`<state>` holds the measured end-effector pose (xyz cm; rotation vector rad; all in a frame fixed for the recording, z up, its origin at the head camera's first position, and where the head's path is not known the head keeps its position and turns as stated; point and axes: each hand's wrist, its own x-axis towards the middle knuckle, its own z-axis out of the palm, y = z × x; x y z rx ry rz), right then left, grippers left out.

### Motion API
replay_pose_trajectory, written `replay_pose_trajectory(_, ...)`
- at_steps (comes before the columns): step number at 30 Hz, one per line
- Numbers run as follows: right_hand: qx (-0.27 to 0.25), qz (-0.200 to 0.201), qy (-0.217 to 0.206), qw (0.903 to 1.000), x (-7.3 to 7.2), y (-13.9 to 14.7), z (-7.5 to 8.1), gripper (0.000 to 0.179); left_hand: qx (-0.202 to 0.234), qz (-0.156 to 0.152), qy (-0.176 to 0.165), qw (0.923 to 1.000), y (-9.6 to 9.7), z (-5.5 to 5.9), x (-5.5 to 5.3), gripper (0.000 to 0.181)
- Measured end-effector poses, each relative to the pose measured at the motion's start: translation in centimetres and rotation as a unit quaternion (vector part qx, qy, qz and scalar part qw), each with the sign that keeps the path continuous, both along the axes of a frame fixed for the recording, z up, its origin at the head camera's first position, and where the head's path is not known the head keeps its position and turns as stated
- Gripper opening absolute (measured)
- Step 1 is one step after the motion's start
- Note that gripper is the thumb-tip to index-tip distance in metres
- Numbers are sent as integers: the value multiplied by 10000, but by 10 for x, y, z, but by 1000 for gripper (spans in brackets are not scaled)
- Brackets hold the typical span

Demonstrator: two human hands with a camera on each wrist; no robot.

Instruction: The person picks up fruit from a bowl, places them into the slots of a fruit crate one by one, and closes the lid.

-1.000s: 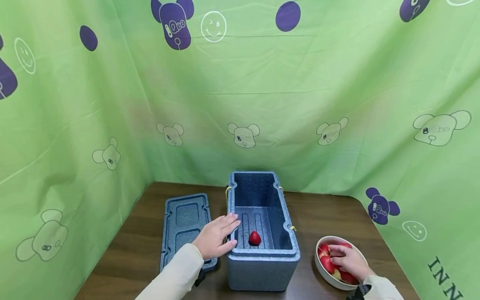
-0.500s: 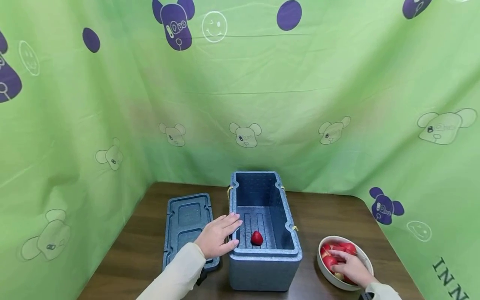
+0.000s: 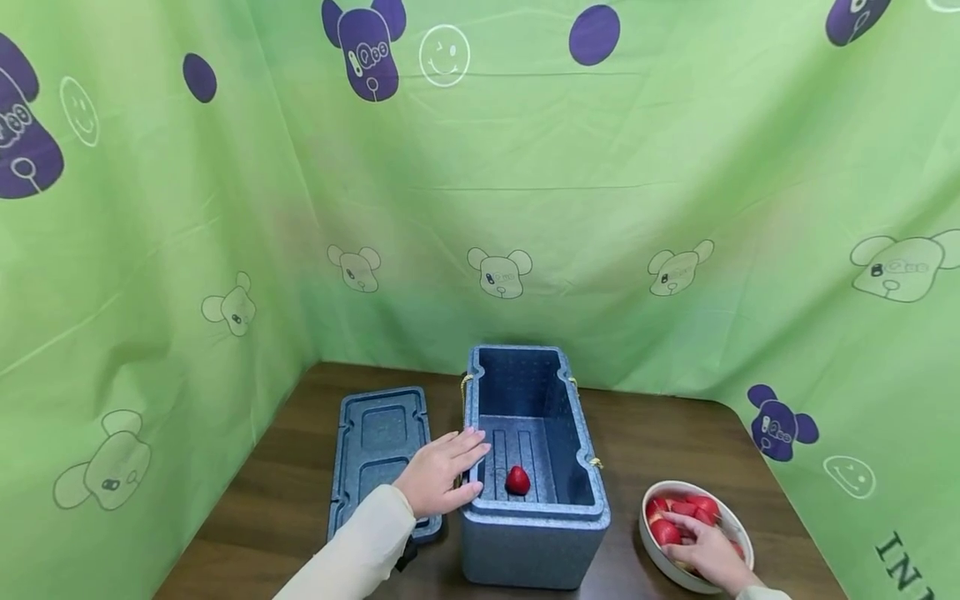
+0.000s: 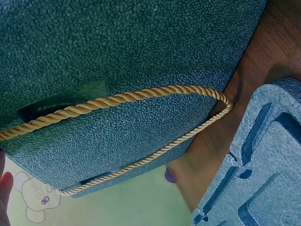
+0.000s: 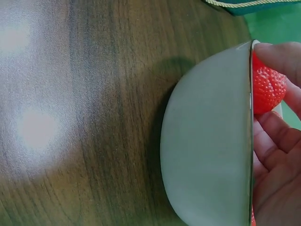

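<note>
My left hand (image 3: 442,475) rests with extended fingers on the left rim of a blue-grey foam box (image 3: 536,542), whose top is uncovered. On the box floor, near the front, lies one red strawberry (image 3: 517,480). To the right stands a white bowl (image 3: 654,546) with several strawberries in it. My right hand (image 3: 712,554) reaches into this bowl, thumb and fingers around a strawberry (image 5: 269,89) close to the rim. In the head view that hand covers part of the fruit. Only fingertips of my left hand show at the edge of the left wrist view.
The foam lid (image 3: 382,433) lies flat on the wooden table (image 3: 255,517), left of the box. A yellow rope handle (image 4: 136,96) hangs on the box's left side. Green printed cloth (image 3: 585,167) encloses the table at the back and sides.
My right hand has shifted within the bowl, and its fingers have come around a strawberry at the left. My left hand stays on the box rim. The head view has swung slightly left.
</note>
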<state>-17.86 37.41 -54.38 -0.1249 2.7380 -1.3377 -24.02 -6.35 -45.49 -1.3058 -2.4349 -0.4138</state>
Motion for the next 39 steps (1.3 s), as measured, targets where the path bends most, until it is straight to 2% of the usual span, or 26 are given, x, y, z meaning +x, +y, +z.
replay_pose_trajectory(6,103,-275,-31,9996,0,-3,-1,52,42,-47,109,9999,-1,-1,-2,50)
replay_pose_trajectory(12,21,-348,-50,9994,1,-6,0,51,51,-11,137,9999,-2,-2,-2,50)
replay_pose_trajectory(20,429,-745,-100,9962,3,-5,5,49,-52,-59,176,9998,2,-1,-4,50)
replay_pose_trajectory(25,360,-828,116,9959,0,-9,7,48,5,63,60,10000,-1,-3,-2,49)
replay_pose_trajectory(31,438,-963,290,9940,-1,-10,14,48,131,55,-50,9999,0,-5,-1,50)
replay_pose_trajectory(39,309,-993,184,9944,-2,-11,26,49,-252,69,-218,9994,-2,4,2,51)
